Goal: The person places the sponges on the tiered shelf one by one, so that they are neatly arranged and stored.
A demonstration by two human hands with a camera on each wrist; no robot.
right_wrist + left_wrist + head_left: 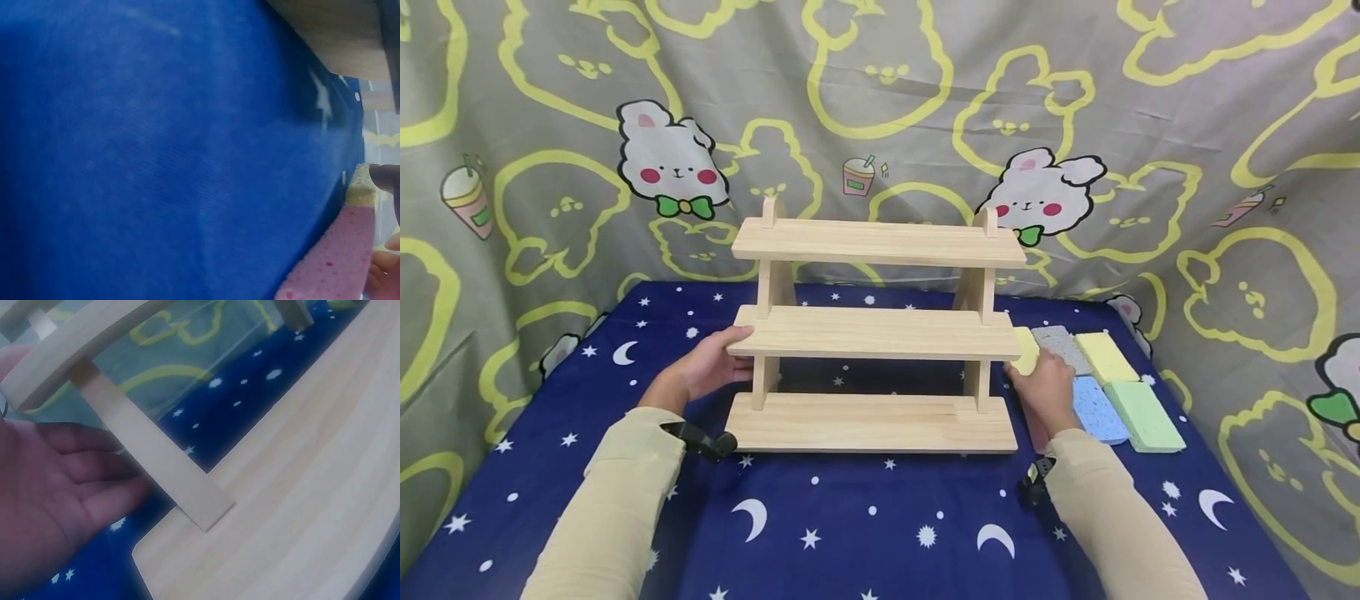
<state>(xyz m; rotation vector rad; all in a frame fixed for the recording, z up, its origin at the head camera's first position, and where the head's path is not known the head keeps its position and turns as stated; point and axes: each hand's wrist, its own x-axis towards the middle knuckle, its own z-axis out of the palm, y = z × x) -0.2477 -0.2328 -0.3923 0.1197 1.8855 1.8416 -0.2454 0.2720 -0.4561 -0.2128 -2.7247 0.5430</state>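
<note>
A three-tier wooden display shelf [872, 332] stands at the middle of the table. My left hand [706, 368] grips the left end of its middle board, thumb on top and fingers below, beside the upright [150, 444]. At the shelf's right side, my right hand [1047, 387] pinches a yellow sponge [1025, 352] between thumb and fingers. A pink sponge [334, 256] lies directly in front of the yellow one, partly hidden under that hand in the head view.
Right of my right hand lie a grey sponge [1062, 348], another yellow sponge [1107, 357], a blue sponge [1099, 410] and a green sponge [1145, 417]. A dark blue cloth [850, 517] with moons and stars covers the table. Behind hangs a patterned grey curtain [917, 167].
</note>
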